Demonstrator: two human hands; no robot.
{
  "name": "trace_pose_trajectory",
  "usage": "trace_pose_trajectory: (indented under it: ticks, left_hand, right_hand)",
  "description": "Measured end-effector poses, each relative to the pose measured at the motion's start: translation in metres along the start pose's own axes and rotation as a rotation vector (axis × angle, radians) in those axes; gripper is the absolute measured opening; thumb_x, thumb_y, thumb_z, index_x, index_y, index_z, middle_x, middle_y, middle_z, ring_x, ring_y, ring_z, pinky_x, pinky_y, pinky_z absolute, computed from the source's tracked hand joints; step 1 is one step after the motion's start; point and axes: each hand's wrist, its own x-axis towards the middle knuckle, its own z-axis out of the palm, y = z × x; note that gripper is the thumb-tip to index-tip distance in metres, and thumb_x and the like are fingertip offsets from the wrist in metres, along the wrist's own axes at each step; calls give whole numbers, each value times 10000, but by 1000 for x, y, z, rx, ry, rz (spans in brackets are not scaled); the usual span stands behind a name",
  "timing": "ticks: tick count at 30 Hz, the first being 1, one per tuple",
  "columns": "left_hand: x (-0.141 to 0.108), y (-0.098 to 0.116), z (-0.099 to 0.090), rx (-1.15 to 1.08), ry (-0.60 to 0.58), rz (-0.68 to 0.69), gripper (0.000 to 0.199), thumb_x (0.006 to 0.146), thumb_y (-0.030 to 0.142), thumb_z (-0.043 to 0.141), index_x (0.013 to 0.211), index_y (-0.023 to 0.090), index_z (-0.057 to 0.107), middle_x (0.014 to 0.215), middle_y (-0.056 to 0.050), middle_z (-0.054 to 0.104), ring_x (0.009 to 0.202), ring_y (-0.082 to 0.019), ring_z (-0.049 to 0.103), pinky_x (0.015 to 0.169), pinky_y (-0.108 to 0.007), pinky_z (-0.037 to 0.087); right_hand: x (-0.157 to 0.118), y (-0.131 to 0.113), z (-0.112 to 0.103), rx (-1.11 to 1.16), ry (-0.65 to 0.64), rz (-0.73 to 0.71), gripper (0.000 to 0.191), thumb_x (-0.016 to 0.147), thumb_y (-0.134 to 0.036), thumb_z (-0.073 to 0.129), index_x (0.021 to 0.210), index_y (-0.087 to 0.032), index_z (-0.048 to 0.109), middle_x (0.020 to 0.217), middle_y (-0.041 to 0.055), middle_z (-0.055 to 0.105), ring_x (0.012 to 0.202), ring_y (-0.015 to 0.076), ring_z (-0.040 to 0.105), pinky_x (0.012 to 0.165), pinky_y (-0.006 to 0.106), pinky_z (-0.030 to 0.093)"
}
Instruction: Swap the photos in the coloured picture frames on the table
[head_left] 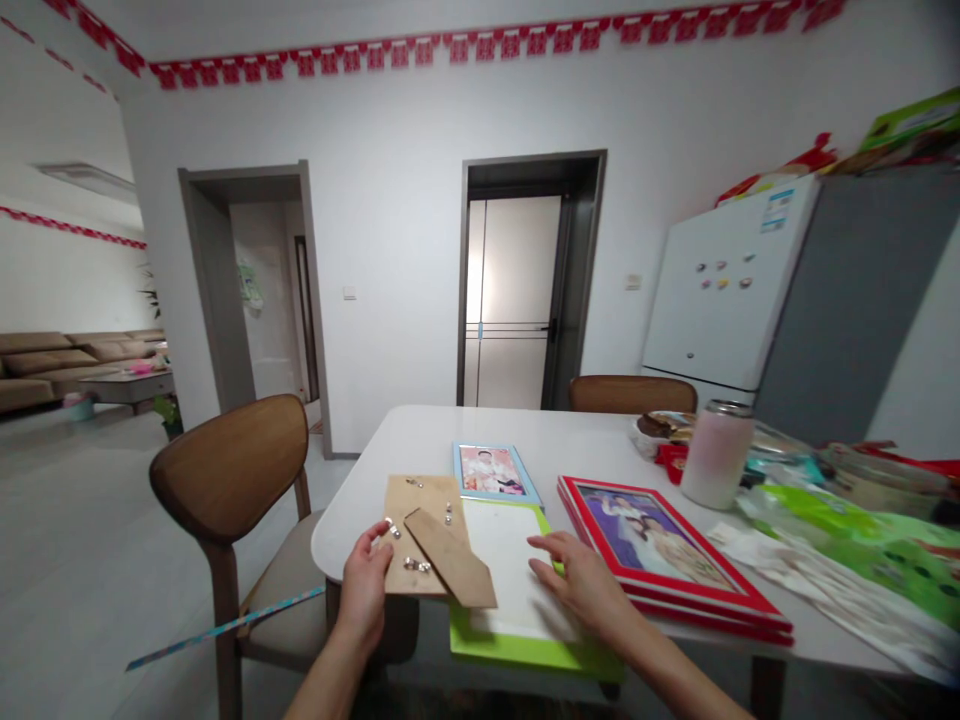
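Nearby, someone's left hand [366,585] pinches a brown rectangular backing board [429,500] with silver metal clips [416,566], overlapping a lime-green picture frame [525,652] on the white worktop [420,430]. The right hand [577,582], fingers apart, is over the frame's right side, contact unclear. Handling the board seems underway, calling for steady edge grip.

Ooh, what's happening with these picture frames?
The left hand grips a brown backing board with metal clips and a stand flap. The right hand is spread over the right side of a green frame with a white panel in it; whether it touches is unclear. A blue framed photo lies behind, and red frames are stacked to the right.
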Motion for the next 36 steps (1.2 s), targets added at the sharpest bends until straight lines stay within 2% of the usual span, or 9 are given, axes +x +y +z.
trace_pose_trajectory:
  ticks: [4, 8, 13, 18, 21, 24, 27, 30, 36]
  left_hand:
    - [13, 8, -32, 93, 47, -24, 312, 704, 116, 505, 1006, 161, 442, 595, 31, 598, 493, -116, 570, 469, -203, 435]
    - [26, 11, -48, 245, 58, -23, 267, 687, 57, 501, 938, 145, 482, 571, 29, 600, 484, -112, 571, 462, -191, 429]
    - [46, 3, -56, 467, 111, 44, 229, 674, 34, 481, 877, 139, 499, 667, 0, 627, 570, -118, 594, 525, -196, 447]
    - [51, 2, -62, 706, 200, 188, 251, 648, 80, 509, 888, 152, 522, 793, -43, 622, 781, -196, 587, 732, -314, 439]
    - [37, 10, -50, 798, 210, 329, 296, 647, 104, 499, 937, 158, 522, 1003, -85, 565, 1020, -243, 475, 910, -399, 316]
    - [11, 13, -19, 840, 128, 459, 342, 660, 128, 483, 997, 180, 506, 1114, -63, 511, 1104, -211, 400, 972, -381, 257]
    - [-23, 1, 22, 888, -212, 607, 362, 670, 157, 490, 1031, 178, 501, 1173, -69, 479, 1120, -198, 387, 976, -382, 268]
    - [-49, -16, 51, 916, -414, 552, 416, 661, 189, 520, 1072, 139, 486, 1216, -109, 443, 1142, -210, 364, 977, -372, 280]
    - [-54, -30, 58, 996, -455, 451, 433, 663, 196, 515, 1080, 84, 490, 1234, -157, 417, 1163, -243, 334, 993, -396, 250]
  right_hand:
    - [-11, 17, 10, -135, -72, -54, 364, 757, -330, 391, 1036, -202, 587, 1180, 118, 483, 1089, 243, 416, 910, 374, 299]
    - [-17, 8, 13, -162, -178, -151, 395, 766, -375, 376, 1137, -289, 483, 1283, 65, 390, 1180, 253, 307, 909, 428, 257]
    - [-23, -3, 4, -102, -207, -243, 263, 780, -304, 346, 839, -241, 594, 1012, 39, 581, 977, 186, 482, 825, 354, 300]
    - [-29, -5, 1, -80, -144, -270, 262, 774, -273, 365, 645, -189, 577, 724, 19, 603, 728, 135, 516, 744, 281, 316]
    - [-25, -6, 4, -72, -138, -250, 260, 774, -254, 359, 683, -193, 595, 677, 12, 598, 681, 132, 514, 706, 266, 334]
    - [-17, -1, 8, -86, -68, -184, 267, 761, -250, 370, 838, -181, 616, 846, 62, 608, 816, 168, 521, 738, 271, 354]
    - [-13, 12, 13, -155, 16, -27, 350, 747, -260, 384, 1002, -109, 570, 994, 136, 569, 929, 212, 498, 820, 301, 348]
    - [-14, 25, 15, -211, -7, 102, 434, 724, -251, 405, 1091, -39, 497, 1017, 183, 562, 944, 241, 505, 826, 324, 357]
    - [-12, 26, 9, -128, -43, 239, 578, 626, -157, 442, 1186, -27, 385, 945, 163, 608, 864, 229, 559, 738, 296, 398]
